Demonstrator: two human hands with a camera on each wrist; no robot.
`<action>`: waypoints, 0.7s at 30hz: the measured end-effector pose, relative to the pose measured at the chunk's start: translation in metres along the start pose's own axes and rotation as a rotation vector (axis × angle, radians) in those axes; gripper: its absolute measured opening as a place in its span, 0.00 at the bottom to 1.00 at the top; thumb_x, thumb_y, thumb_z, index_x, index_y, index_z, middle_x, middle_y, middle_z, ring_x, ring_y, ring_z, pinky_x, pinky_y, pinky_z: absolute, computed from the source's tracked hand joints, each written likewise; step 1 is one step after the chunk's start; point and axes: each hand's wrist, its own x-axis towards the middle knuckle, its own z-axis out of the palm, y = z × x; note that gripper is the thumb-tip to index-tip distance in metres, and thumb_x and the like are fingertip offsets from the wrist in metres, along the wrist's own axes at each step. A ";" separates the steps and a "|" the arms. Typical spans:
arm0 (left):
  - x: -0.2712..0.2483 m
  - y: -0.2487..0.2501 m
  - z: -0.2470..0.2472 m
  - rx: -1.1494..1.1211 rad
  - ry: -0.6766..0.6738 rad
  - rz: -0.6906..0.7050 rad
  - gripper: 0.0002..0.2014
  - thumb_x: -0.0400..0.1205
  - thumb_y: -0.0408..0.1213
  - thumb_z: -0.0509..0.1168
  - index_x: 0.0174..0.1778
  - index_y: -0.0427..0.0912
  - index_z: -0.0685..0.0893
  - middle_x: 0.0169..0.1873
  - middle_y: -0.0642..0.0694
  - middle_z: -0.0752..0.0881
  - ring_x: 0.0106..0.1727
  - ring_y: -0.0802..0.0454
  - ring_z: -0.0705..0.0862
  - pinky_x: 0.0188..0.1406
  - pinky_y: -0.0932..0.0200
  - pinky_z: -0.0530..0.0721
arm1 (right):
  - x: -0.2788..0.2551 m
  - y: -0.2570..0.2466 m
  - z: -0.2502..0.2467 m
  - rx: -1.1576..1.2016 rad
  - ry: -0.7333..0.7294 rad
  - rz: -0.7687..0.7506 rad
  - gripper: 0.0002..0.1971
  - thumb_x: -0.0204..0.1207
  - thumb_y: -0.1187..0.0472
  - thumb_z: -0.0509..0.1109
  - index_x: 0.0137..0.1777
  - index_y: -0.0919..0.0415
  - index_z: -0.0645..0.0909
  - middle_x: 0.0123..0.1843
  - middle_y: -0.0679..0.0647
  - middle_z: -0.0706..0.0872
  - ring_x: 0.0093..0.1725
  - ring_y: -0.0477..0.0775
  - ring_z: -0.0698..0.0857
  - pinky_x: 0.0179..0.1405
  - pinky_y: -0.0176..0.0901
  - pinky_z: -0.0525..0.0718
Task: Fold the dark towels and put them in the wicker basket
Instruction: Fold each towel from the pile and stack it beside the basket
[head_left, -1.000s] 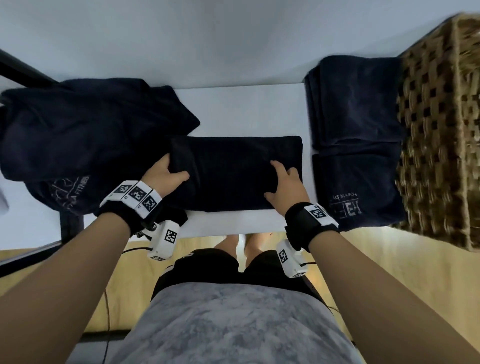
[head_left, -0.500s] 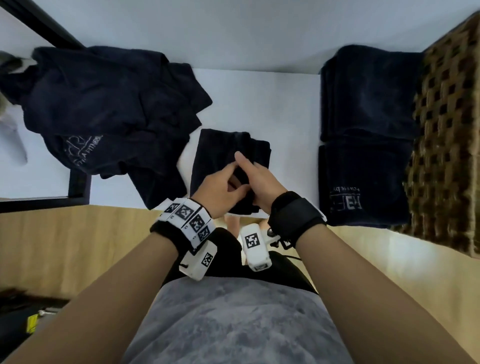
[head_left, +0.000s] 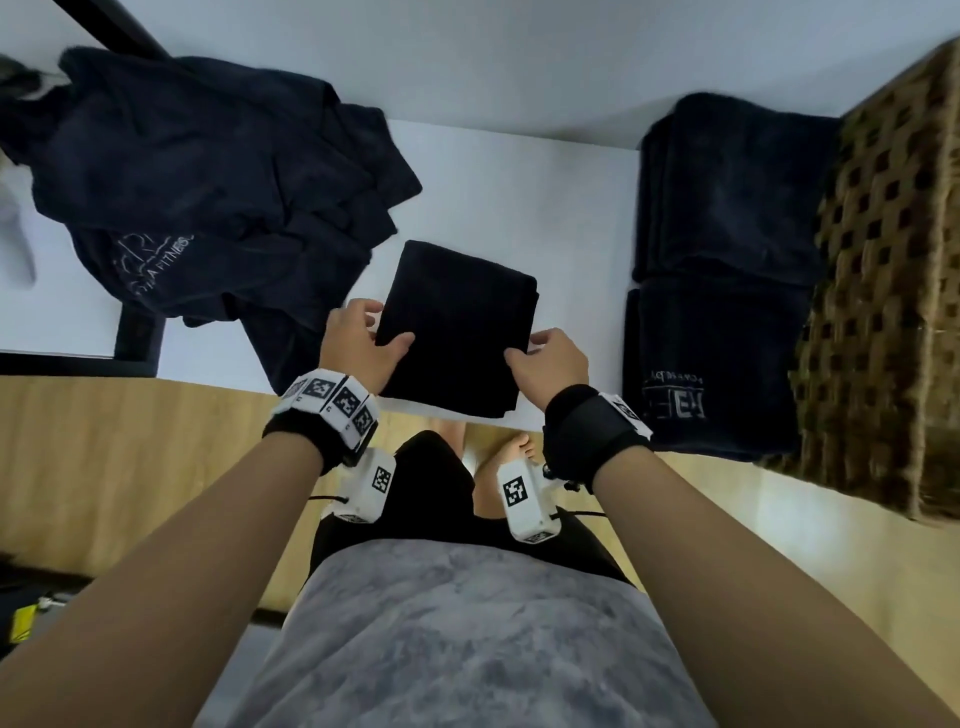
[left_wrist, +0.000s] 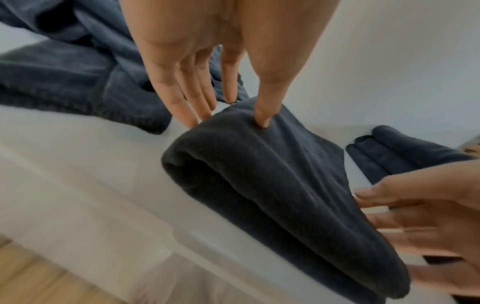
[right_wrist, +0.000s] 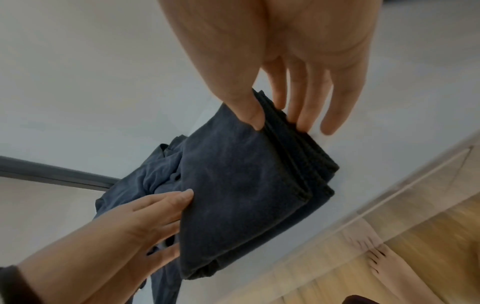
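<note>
A dark towel (head_left: 457, 327), folded into a compact square, lies near the white table's front edge (head_left: 571, 415). My left hand (head_left: 387, 325) pinches its left edge, thumb on top and fingers along the side, as the left wrist view shows (left_wrist: 233, 115). My right hand (head_left: 527, 347) pinches the layered right edge (right_wrist: 278, 119). Two folded dark towels (head_left: 727, 192) (head_left: 711, 364) lie to the right, against the wicker basket (head_left: 883, 286). The basket's inside is hidden.
A heap of unfolded dark towels (head_left: 208, 208) covers the table's left part and hangs over the front edge. A black frame bar (head_left: 135, 332) runs beside it. A white wall (head_left: 467, 62) stands behind the table; below it are wooden floor and my bare feet (head_left: 498, 452).
The long folded towel has been folded over into a square. My hands met at its middle, then parted to its left and right edges.
</note>
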 end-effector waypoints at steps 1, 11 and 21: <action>0.002 -0.002 0.002 -0.014 -0.029 -0.020 0.27 0.76 0.47 0.75 0.69 0.46 0.76 0.64 0.45 0.79 0.57 0.52 0.82 0.53 0.62 0.76 | 0.000 0.000 0.001 -0.020 0.013 0.006 0.25 0.79 0.52 0.70 0.72 0.63 0.73 0.64 0.56 0.84 0.67 0.57 0.81 0.59 0.40 0.77; 0.010 0.001 0.007 -0.217 -0.302 -0.093 0.35 0.69 0.47 0.81 0.71 0.46 0.75 0.57 0.53 0.85 0.57 0.54 0.85 0.55 0.59 0.82 | 0.009 -0.008 0.013 0.172 -0.175 0.051 0.16 0.68 0.46 0.79 0.51 0.52 0.84 0.50 0.50 0.90 0.52 0.53 0.89 0.60 0.52 0.87; -0.039 0.070 0.027 -0.473 -0.402 0.130 0.09 0.80 0.48 0.71 0.52 0.53 0.80 0.43 0.53 0.91 0.45 0.58 0.90 0.42 0.62 0.87 | -0.054 0.005 -0.092 0.185 0.077 -0.166 0.19 0.66 0.50 0.76 0.56 0.48 0.77 0.48 0.39 0.85 0.46 0.38 0.84 0.35 0.28 0.80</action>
